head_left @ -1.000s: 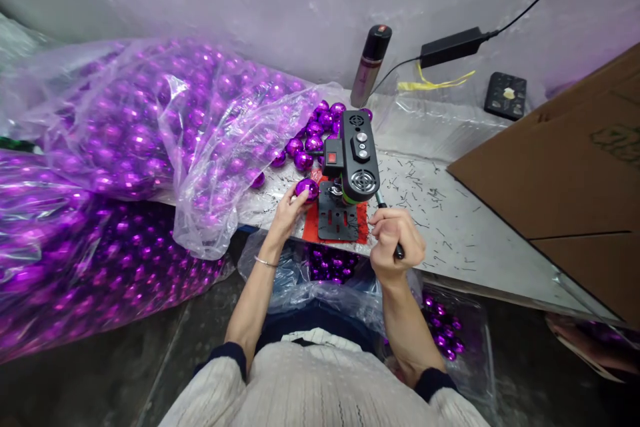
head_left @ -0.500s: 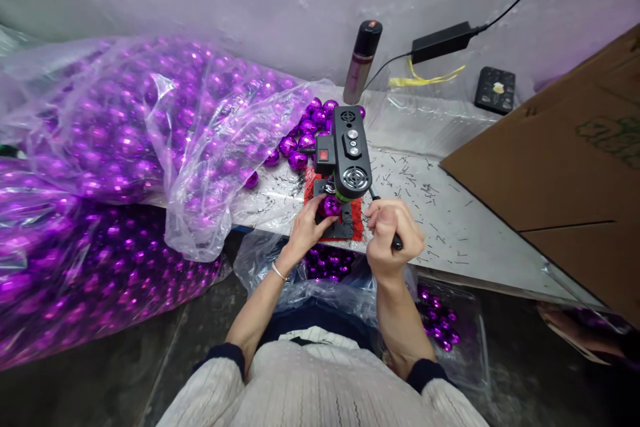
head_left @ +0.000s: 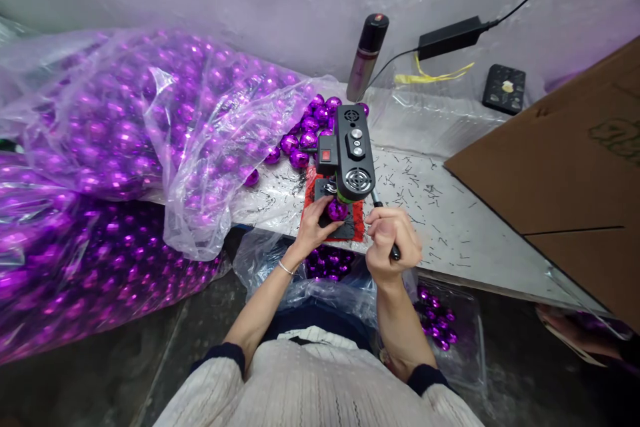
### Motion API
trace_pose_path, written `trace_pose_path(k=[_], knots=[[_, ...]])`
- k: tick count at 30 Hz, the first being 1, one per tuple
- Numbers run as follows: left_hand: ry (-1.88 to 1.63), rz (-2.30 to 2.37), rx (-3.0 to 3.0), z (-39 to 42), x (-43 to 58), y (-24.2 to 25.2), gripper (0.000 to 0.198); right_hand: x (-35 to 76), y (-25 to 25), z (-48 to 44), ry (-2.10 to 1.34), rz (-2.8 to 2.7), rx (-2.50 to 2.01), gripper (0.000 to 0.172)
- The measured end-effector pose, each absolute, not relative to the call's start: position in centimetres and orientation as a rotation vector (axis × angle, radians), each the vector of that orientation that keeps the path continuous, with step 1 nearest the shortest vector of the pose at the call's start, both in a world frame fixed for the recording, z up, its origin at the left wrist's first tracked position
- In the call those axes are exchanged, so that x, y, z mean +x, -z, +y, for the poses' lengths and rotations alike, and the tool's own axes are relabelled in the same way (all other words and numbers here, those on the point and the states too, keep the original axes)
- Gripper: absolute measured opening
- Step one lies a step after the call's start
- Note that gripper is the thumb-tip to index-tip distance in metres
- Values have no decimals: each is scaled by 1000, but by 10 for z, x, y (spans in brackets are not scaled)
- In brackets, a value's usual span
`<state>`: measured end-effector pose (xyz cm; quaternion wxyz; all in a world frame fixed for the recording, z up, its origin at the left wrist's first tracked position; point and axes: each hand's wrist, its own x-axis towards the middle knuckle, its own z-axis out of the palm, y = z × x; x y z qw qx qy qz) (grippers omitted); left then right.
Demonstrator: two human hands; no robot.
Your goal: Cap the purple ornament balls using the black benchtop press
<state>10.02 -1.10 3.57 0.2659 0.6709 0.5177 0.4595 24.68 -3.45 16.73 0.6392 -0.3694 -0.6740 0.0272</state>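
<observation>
A shiny purple ball (head_left: 338,209) sits under the front end of a small black bench drill (head_left: 357,153), its bit hidden from view. The thumb and fingers of my left hand (head_left: 311,228) are curled round the ball's left and near sides. To the right of the machine, my right hand (head_left: 393,240) is wrapped round the black grip of its lever (head_left: 377,203). The machine's dark base (head_left: 344,230) rests on a red mat (head_left: 358,221) by the table's front edge. More purple balls (head_left: 299,159) lie loose behind and left of the machine.
Clear plastic bags (head_left: 200,140) full of purple balls fill the left side. A spray can (head_left: 367,57), a power adapter (head_left: 450,38) and a black case (head_left: 504,89) are at the back. At right stands a cardboard box (head_left: 560,167). Dark shavings litter the tabletop (head_left: 450,213).
My left hand and the ball have shifted slightly to the right, and more of the ball shows. My right hand is a little lower on the view with the lever. The view has moved slightly.
</observation>
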Motion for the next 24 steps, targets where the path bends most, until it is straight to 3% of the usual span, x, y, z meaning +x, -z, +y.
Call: trace_pose_path(k=[12,24], knots=[[-1292,1340,1811,-12,98,-31,66,253,-103,-32,93,-1569,-788,28],[-1294,1369,1776,-11,99,-29,65,248,-89,-27,12,-1478,-728,32]])
